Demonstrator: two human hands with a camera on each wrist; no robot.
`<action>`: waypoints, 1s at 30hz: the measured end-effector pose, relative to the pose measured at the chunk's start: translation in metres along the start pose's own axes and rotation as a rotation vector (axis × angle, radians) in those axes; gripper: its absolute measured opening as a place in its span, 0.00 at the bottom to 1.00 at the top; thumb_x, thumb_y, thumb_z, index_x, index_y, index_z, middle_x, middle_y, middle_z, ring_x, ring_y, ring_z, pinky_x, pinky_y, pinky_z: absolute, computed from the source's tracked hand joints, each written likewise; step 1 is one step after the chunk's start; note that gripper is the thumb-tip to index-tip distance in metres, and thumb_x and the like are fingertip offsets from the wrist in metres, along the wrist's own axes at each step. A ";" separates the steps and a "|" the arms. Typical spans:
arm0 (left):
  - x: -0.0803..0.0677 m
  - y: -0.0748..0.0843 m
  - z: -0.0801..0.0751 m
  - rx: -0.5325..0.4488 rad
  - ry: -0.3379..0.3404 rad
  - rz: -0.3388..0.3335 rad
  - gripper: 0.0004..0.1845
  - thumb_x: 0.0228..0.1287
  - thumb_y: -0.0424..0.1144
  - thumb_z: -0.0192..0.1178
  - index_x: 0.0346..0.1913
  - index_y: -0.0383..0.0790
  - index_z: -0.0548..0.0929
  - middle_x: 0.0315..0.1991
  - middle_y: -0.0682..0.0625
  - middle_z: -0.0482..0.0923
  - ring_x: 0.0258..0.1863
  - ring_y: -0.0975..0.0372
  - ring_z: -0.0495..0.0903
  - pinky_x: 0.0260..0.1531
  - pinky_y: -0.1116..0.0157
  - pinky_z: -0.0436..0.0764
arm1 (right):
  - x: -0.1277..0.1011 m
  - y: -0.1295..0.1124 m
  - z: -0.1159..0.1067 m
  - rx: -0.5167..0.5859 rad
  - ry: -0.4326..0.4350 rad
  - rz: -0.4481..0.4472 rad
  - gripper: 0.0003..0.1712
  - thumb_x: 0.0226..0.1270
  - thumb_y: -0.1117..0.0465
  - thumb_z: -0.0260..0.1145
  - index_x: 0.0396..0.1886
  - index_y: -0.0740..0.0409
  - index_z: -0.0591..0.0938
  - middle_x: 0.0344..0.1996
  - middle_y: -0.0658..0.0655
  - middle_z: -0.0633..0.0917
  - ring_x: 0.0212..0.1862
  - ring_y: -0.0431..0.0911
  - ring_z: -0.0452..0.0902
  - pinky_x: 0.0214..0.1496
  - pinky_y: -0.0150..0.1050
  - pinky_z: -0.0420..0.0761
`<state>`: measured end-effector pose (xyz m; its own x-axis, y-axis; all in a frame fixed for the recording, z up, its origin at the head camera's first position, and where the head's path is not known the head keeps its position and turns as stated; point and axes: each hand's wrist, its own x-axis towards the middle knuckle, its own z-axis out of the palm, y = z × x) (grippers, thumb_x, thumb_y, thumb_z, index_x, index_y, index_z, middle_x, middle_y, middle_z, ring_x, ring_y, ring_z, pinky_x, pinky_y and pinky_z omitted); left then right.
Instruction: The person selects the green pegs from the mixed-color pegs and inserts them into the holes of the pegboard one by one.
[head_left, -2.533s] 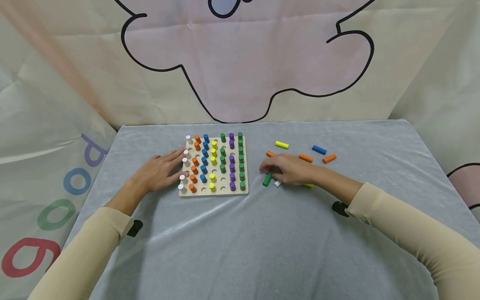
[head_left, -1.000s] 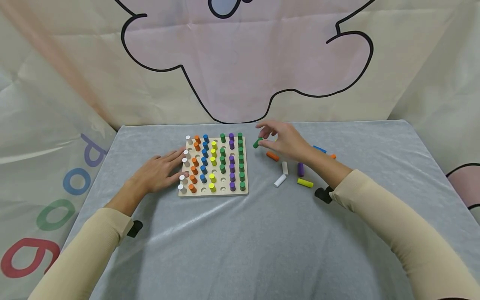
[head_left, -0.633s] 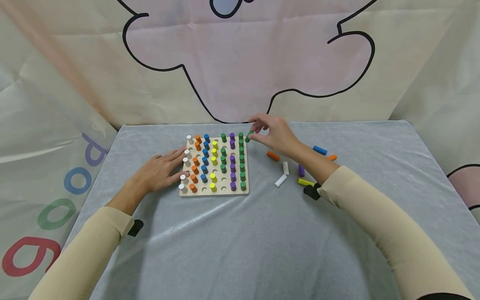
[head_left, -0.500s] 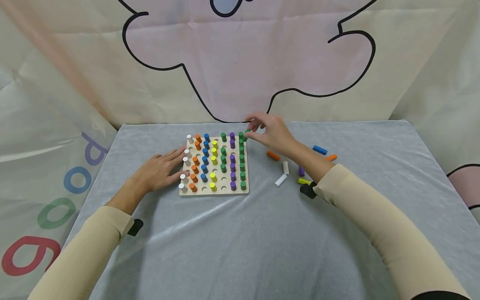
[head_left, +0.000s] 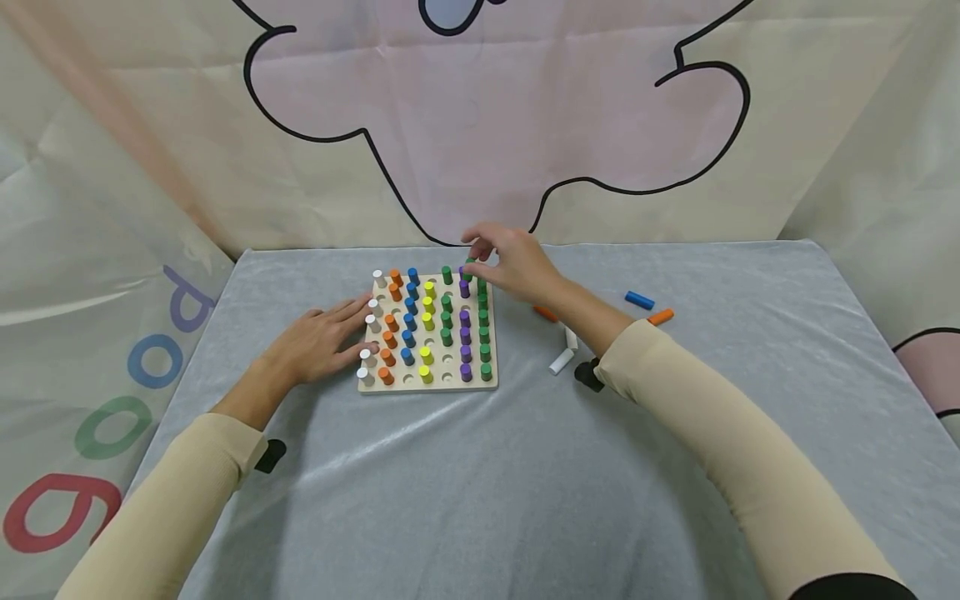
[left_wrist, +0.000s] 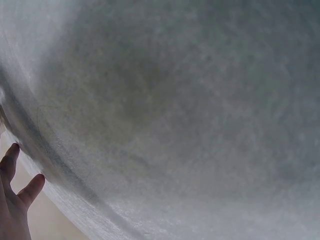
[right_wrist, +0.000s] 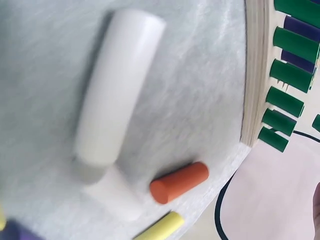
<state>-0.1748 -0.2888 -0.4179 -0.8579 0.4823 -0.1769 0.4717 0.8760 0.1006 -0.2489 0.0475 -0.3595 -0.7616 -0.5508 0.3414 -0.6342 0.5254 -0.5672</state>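
Observation:
A wooden pegboard point(head_left: 435, 389) lies left of centre on the table, with columns of white, orange, blue, yellow, green and purple pegs standing in it and some holes bare. My left hand point(head_left: 318, 342) rests against its left edge, fingers extended and thumb over the near part of that side. Between right thumb and fingertips I pinch a green peg point(head_left: 469, 270) over the board's far right corner. My right hand point(head_left: 517, 265) hides part of that corner. In the right wrist view, the green pegs point(right_wrist: 291, 75) of the right column stand in a row.
Loose pegs lie right of the board: white pegs point(head_left: 560, 361), a blue peg point(head_left: 640, 299), and orange pegs point(head_left: 661, 317). A yellow peg point(right_wrist: 161, 227) shows in the right wrist view. Grey cloth point(head_left: 450, 483) covers the table; a printed curtain point(head_left: 465, 125) hangs behind.
My right hand picked up the green peg from among the loose pegs, lifted it and carried it left to the board's far right part. My left hand has stayed put.

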 end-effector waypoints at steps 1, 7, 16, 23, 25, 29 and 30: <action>0.000 0.000 0.000 -0.003 -0.001 -0.002 0.43 0.72 0.66 0.46 0.78 0.39 0.57 0.80 0.45 0.48 0.76 0.46 0.55 0.64 0.39 0.65 | 0.001 -0.001 0.002 -0.003 -0.004 0.003 0.22 0.63 0.60 0.74 0.55 0.62 0.80 0.38 0.55 0.87 0.43 0.47 0.82 0.52 0.42 0.77; 0.000 -0.001 0.000 -0.003 -0.006 0.002 0.44 0.72 0.66 0.46 0.78 0.38 0.56 0.80 0.43 0.48 0.75 0.45 0.55 0.64 0.39 0.65 | 0.008 -0.003 0.012 -0.021 -0.023 0.035 0.22 0.63 0.58 0.74 0.54 0.59 0.81 0.37 0.52 0.86 0.42 0.44 0.80 0.50 0.41 0.76; 0.000 0.000 -0.001 -0.009 -0.004 -0.003 0.43 0.72 0.65 0.47 0.78 0.39 0.56 0.80 0.44 0.48 0.76 0.46 0.55 0.64 0.39 0.65 | 0.017 -0.006 0.025 -0.048 -0.057 0.082 0.21 0.65 0.58 0.73 0.55 0.58 0.80 0.39 0.51 0.86 0.43 0.43 0.80 0.50 0.38 0.77; -0.001 -0.002 -0.001 -0.008 -0.010 0.007 0.44 0.72 0.67 0.44 0.78 0.38 0.55 0.80 0.43 0.47 0.75 0.45 0.55 0.63 0.38 0.65 | 0.021 -0.011 0.034 -0.079 -0.114 0.109 0.20 0.65 0.57 0.72 0.55 0.57 0.81 0.41 0.52 0.87 0.44 0.45 0.81 0.49 0.37 0.79; -0.001 -0.002 -0.001 -0.012 0.002 0.013 0.44 0.72 0.66 0.45 0.78 0.38 0.56 0.80 0.43 0.48 0.75 0.45 0.56 0.63 0.38 0.65 | 0.022 -0.012 0.036 -0.089 -0.129 0.112 0.19 0.66 0.57 0.72 0.54 0.56 0.81 0.41 0.52 0.87 0.44 0.46 0.82 0.49 0.37 0.78; 0.000 -0.003 0.000 -0.016 0.012 0.020 0.43 0.72 0.65 0.46 0.78 0.37 0.56 0.80 0.43 0.48 0.75 0.45 0.56 0.63 0.39 0.66 | 0.022 -0.010 0.039 -0.103 -0.147 0.113 0.18 0.65 0.58 0.72 0.53 0.57 0.82 0.41 0.53 0.88 0.44 0.46 0.81 0.50 0.38 0.78; 0.000 -0.003 0.000 -0.016 0.012 0.017 0.43 0.73 0.65 0.46 0.78 0.38 0.56 0.80 0.44 0.48 0.75 0.45 0.56 0.63 0.39 0.65 | 0.023 -0.010 0.040 -0.105 -0.151 0.113 0.18 0.65 0.59 0.72 0.53 0.58 0.82 0.41 0.53 0.88 0.45 0.45 0.81 0.51 0.39 0.78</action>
<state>-0.1758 -0.2913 -0.4185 -0.8523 0.4969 -0.1631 0.4829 0.8675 0.1191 -0.2546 0.0043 -0.3758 -0.8049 -0.5716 0.1593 -0.5625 0.6496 -0.5115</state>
